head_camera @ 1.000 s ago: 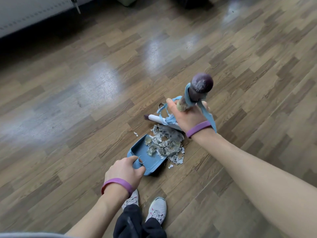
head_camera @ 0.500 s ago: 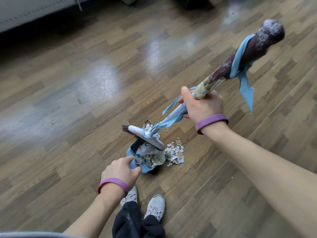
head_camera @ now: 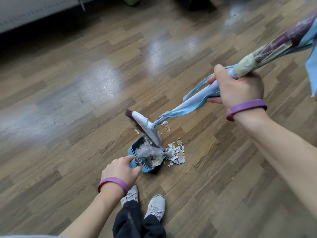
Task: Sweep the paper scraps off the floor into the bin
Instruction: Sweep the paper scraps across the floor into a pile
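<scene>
Blue plastic dustpan (head_camera: 133,149) is gripped by its handle in the left hand (head_camera: 120,169), with the fingers curled round it. The pan appears tipped with its mouth toward the broom, judged so the scraps can be pushed in and kept there. The long broom with white head and dark bristles (head_camera: 147,131) is gripped in the right hand (head_camera: 240,88), which is closed round the shaft where a light-blue cloth strip is wound. The shaft is slanted low, likely so the head can be dragged toward the pan. The head is set at the pan's far lip.

Torn white paper scraps: a heap (head_camera: 151,154) is already in the pan, a patch (head_camera: 176,153) is left on the floor just beside the pan's right side, and a few bits lie near the broom head. No bin is in view.

The brown wood-look laminate floor (head_camera: 68,100) is glossy, with glare patches. A white panel (head_camera: 34,12) is seen along the floor's far left edge. Grey trainers (head_camera: 154,208) are planted near the pan.
</scene>
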Demonstrator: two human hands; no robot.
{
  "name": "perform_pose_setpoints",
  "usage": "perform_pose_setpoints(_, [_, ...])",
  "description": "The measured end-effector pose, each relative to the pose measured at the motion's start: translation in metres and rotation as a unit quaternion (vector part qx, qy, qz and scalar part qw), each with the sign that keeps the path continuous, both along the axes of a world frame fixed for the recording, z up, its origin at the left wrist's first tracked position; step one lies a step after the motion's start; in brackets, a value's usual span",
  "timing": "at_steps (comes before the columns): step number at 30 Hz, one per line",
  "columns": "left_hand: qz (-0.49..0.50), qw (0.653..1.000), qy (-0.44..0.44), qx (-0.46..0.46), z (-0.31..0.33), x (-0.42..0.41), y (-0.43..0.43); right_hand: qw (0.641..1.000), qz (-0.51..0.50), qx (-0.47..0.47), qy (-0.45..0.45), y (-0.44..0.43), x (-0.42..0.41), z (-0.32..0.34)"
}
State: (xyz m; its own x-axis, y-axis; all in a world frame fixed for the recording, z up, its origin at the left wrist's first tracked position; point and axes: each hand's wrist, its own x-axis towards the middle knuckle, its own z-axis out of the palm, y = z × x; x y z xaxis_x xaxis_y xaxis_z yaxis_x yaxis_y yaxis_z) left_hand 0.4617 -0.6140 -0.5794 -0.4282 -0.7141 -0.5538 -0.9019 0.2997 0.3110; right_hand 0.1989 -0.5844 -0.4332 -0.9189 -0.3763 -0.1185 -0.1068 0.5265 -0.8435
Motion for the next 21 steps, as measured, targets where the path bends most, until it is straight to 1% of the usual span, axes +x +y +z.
perform_pose_setpoints(7, [0.0,1.0,-0.003,0.001,-0.001,0.0,0.002,0.997,0.011,0.01,0.073,0.004,0.0,-0.018])
perform_pose_setpoints(10, [0.0,1.0,-0.004,-0.001,-0.001,-0.001,0.004,0.992,0.029,0.023,0.12,0.008,-0.004,-0.027])
perform_pose_setpoints(12, [0.001,1.0,-0.002,0.0,-0.001,-0.002,0.005,0.989,0.054,0.038,0.133,0.007,-0.007,-0.031])
perform_pose_setpoints(15, [0.001,1.0,-0.006,-0.003,-0.001,-0.005,0.007,0.98,0.117,0.078,0.143,0.008,-0.004,-0.043])
perform_pose_setpoints(17, [0.003,1.0,-0.009,-0.006,-0.001,-0.006,0.009,0.969,0.152,0.133,0.145,0.012,0.008,-0.051])
perform_pose_setpoints(19, [0.004,1.0,-0.009,-0.009,-0.001,-0.006,0.01,0.96,0.167,0.186,0.123,0.014,0.02,-0.064])
perform_pose_setpoints(21, [0.006,1.0,-0.011,-0.008,-0.001,-0.007,0.01,0.94,0.231,0.217,0.125,0.01,0.032,-0.076])
